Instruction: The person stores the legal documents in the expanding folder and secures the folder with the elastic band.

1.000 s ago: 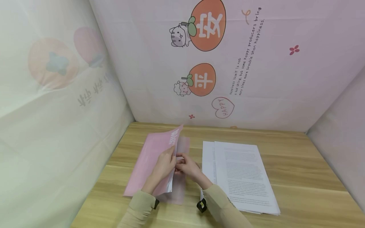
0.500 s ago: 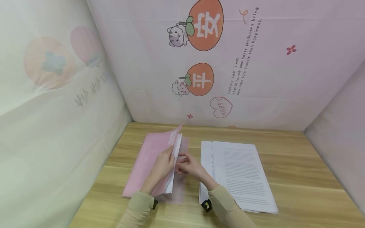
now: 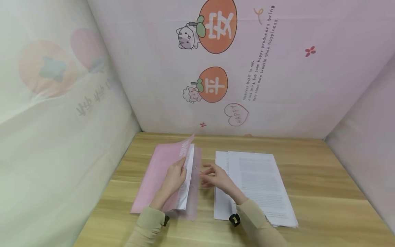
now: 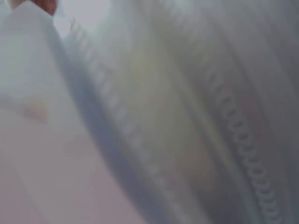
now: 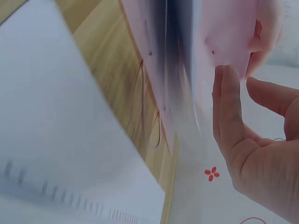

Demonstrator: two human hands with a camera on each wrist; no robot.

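Observation:
On the left of the table lies a pink folder (image 3: pixel 154 175), its front cover partly lifted. My left hand (image 3: pixel 173 176) grips the free edge of that cover with white sheets (image 3: pixel 185 195) behind it. The translucent back cover (image 3: pixel 193 202) rests on the table. In the right wrist view, small holes and thin loops (image 5: pixel 145 102) show at the back cover. My right hand (image 3: pixel 217 178) hovers just right of the folder, apart from it, fingers loosely bent and holding nothing. The left wrist view is blurred; it shows punched sheet edges (image 4: pixel 238 130) close up.
A stack of printed paper (image 3: pixel 262 188) lies right of the folder, below my right forearm; row-punched holes run along its left edge. Printed cloth walls stand at the back (image 3: pixel 277 103), left (image 3: pixel 46 137) and right (image 3: pixel 367 130) of the wooden table (image 3: pixel 321 192).
My right hand has drawn away from the folder's edge to the right. White sheets show more beside the lifted cover. The left hand keeps its grip. The head view has shifted slightly.

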